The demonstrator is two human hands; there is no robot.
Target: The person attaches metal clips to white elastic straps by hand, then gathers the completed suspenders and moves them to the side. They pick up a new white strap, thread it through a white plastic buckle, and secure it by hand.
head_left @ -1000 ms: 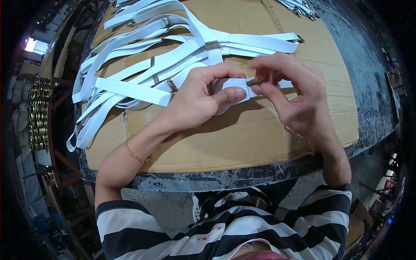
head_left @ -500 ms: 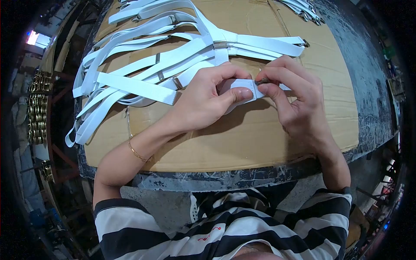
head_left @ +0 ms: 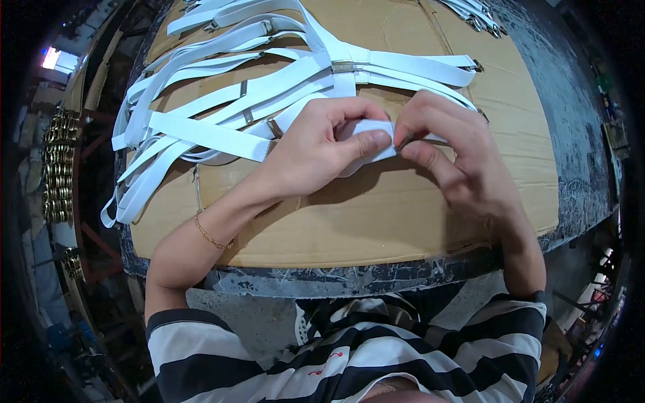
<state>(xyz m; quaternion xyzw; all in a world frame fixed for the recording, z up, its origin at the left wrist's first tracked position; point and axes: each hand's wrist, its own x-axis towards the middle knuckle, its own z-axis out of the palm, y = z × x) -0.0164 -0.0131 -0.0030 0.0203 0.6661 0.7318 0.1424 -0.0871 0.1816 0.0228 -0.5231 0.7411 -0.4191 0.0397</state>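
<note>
Pinched between thumb and fingers of my left hand (head_left: 310, 149) is a white elastic strap (head_left: 365, 127), held just above the cardboard. My right hand (head_left: 467, 151) closes thumb and forefinger on a small dark metal clip (head_left: 405, 140) at the strap's right end. The fingers partly cover the clip, so whether it is fastened to the strap cannot be seen. Beyond both hands lies a pile of white elastic suspenders (head_left: 295, 74), with metal slider buckles (head_left: 248, 115) along them and a metal clip (head_left: 477, 65) at the right end.
A brown cardboard sheet (head_left: 322, 232) covers much of the dark, scuffed table (head_left: 578, 161). More straps with metal clips (head_left: 480, 23) lie at the far right. Stacked brass-coloured metal parts (head_left: 58, 171) stand on the left, beside the table.
The strap end between my hands has turned slightly, and my right fingers have shifted their pinch on the clip. A strap end with a clip now shows just beyond my right hand.
</note>
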